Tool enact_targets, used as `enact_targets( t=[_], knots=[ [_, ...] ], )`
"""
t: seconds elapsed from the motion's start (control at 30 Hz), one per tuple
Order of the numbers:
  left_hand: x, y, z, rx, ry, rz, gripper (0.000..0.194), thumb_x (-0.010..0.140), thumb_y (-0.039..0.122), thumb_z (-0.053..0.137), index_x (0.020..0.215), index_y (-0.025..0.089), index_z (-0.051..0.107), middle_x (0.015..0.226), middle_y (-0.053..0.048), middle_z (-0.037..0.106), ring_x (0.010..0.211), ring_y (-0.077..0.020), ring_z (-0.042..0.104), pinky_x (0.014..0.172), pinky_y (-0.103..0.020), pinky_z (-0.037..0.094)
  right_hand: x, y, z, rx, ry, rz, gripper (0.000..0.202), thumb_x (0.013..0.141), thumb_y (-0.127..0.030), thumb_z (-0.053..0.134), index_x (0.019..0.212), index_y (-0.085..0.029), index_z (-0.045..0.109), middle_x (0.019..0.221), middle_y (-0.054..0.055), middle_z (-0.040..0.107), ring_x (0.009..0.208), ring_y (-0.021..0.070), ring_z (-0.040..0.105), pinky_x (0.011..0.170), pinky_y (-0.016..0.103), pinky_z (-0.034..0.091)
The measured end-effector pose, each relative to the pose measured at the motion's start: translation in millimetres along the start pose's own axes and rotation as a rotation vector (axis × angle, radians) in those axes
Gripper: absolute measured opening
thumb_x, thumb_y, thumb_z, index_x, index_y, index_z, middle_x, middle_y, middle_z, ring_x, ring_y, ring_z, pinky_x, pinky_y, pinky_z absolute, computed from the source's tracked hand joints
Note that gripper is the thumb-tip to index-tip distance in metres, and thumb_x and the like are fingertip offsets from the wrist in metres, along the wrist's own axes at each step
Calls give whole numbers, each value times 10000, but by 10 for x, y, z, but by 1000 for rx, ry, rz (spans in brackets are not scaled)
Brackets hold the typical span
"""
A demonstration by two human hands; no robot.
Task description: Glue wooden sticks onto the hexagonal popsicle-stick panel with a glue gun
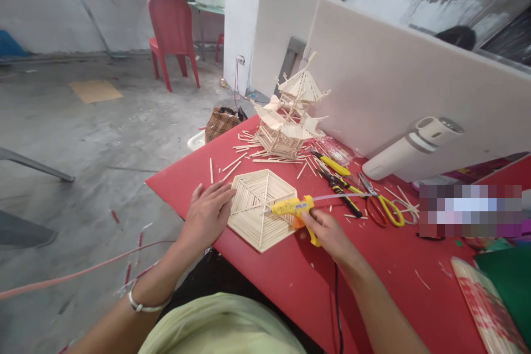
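Observation:
A flat hexagonal panel of thin wooden sticks (253, 232) lies on the red table (282, 271) near its front edge. My left hand (209, 210) rests at the panel's left edge, fingers stretched out and holding nothing. In my right hand (327, 232) is a yellow hot glue gun (292, 207), its nozzle over the middle of the panel. A clear glue stick (340, 196) sticks out of its back, and a black cord (338, 304) hangs below. I cannot tell whether the nozzle touches the sticks.
Behind the panel stands a stick-built pagoda (286, 127) with loose sticks around it. Pliers (332, 165), cutters (342, 193) and scissors (390, 210) lie to the right. A white bottle (412, 146) leans by the partition (373, 83). Stick packs (485, 298) are at the right front.

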State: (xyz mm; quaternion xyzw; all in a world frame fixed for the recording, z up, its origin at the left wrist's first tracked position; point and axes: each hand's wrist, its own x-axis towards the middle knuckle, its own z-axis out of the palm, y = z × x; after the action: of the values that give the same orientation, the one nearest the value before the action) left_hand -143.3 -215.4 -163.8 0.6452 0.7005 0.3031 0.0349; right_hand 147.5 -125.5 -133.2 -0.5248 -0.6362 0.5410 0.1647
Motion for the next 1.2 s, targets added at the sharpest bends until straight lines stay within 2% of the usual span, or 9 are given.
enact_targets(
  t=[0.07,0.13,0.23,0.33,0.47,0.6,0.87,1.03,1.2],
  knots=[
    [63,8,0,-34,-48,27,346,985,245,409,1211,266,670,1326,-59,672,1320,-274,544,1160,-571,236,-167,26,-6,35,-64,22,580,827,-738,535,936,-177,632,636,18,654,548,150,581,471,232,375],
    [179,51,22,-64,-96,81,379,973,193,389,1216,276,668,1318,-42,678,1323,-267,543,1166,-571,224,-309,38,-65,23,-52,31,587,824,-746,537,935,-177,632,631,20,652,542,150,576,478,238,378],
    [379,163,81,-67,-149,192,400,946,139,390,1177,268,691,1285,-29,698,1314,-276,549,1179,-600,177,-468,32,-206,-67,121,26,565,835,-739,534,906,-185,621,672,32,658,589,165,598,519,254,405],
    [459,251,140,-55,-124,233,351,963,178,419,1172,257,690,1311,-50,681,1299,-284,556,1173,-618,181,-586,23,-271,-139,242,7,517,873,-702,512,912,-196,609,759,46,675,673,186,633,602,275,453],
    [300,207,165,-80,-25,218,281,984,262,461,1147,234,688,1334,-98,653,1258,-285,577,1109,-583,331,-617,53,-141,-179,201,-45,478,920,-661,464,973,-207,605,800,39,675,707,190,643,635,282,462],
    [52,87,64,-179,45,261,234,952,285,552,1123,206,690,1318,-133,646,1242,-277,583,1061,-502,431,-487,114,3,-247,166,-81,472,944,-645,424,977,-210,605,791,34,672,679,184,623,607,280,427],
    [-156,-83,-80,-202,-130,414,413,834,481,723,1168,240,694,1388,-122,610,1319,-324,524,1106,-519,410,-397,54,29,-392,189,-153,431,962,-611,413,918,-223,597,732,25,656,652,187,588,584,275,362],
    [-150,-127,-61,-198,-171,403,439,819,513,728,1176,259,701,1381,-112,621,1314,-321,537,1144,-536,361,-335,53,11,-400,171,-144,441,949,-627,427,839,-227,578,673,5,614,622,173,559,559,266,334],
    [-147,-100,-91,-180,-196,405,454,820,541,714,1170,251,700,1382,-115,621,1311,-320,542,1145,-533,358,-223,127,-59,-362,140,-111,470,936,-644,411,864,-218,596,729,34,666,620,176,583,557,264,373]
  ],
)
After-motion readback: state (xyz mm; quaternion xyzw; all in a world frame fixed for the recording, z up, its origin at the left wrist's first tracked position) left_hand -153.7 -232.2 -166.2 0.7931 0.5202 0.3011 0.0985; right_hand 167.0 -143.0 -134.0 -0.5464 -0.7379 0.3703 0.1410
